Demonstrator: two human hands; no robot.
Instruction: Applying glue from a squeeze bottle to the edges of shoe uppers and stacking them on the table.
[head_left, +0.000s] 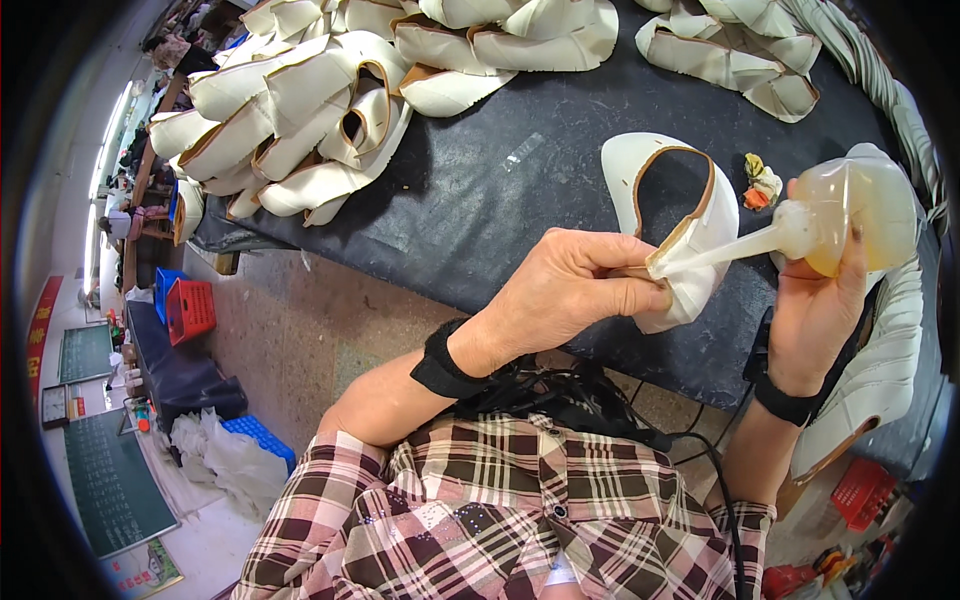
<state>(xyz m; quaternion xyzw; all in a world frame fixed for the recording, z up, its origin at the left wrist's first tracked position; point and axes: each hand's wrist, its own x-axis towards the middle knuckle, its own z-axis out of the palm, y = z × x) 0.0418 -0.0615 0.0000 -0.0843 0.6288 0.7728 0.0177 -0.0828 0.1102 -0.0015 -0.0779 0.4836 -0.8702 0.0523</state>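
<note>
I have the bare left forearm (395, 395) slanting up and rightward below centre frame, its left hand (560, 290) level, thumb and forefinger stretched rightward in a pinch. My bare right forearm (752, 465) rises steeply at lower right; its right hand (815, 325) points upward, fingers curled in a wide grip.

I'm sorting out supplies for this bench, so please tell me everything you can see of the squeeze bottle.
The squeeze bottle is rounded, see-through and looks like soft plastic, with cloudy yellowish liquid inside. A long, tapered, whitish nozzle projects from it. Tilted on its side in the right hand, it points left and slightly down. The nozzle's tip is at the edge of the white piece; whether they touch is unclear.
</note>
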